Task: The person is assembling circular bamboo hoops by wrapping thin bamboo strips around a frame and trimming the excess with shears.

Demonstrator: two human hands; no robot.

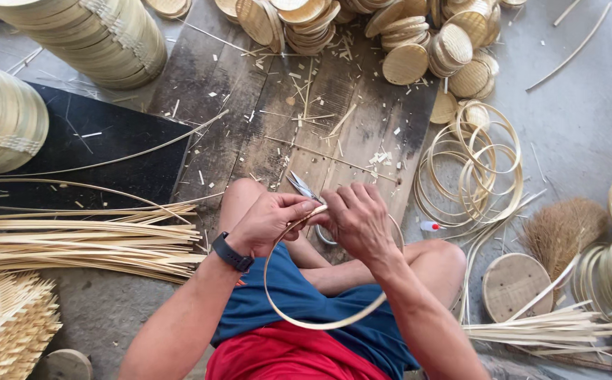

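I sit cross-legged on the floor in blue shorts. My left hand (269,222), with a dark watch on the wrist, and my right hand (357,219) meet above my knees and pinch the top of a thin bamboo hoop (320,325) that hangs down over my lap. Metal scissors (304,187) stick out from between the two hands, blades pointing up and left; which hand holds them is hidden. Both hands have fingers closed on the hoop where its ends meet.
Dark wooden boards (264,134) strewn with bamboo offcuts lie ahead. Long bamboo strips (74,243) lie left, stacked round rims (102,35) at top left, woven lids (418,42) at top, loose hoops (471,165) and a small broom (563,229) on the right.
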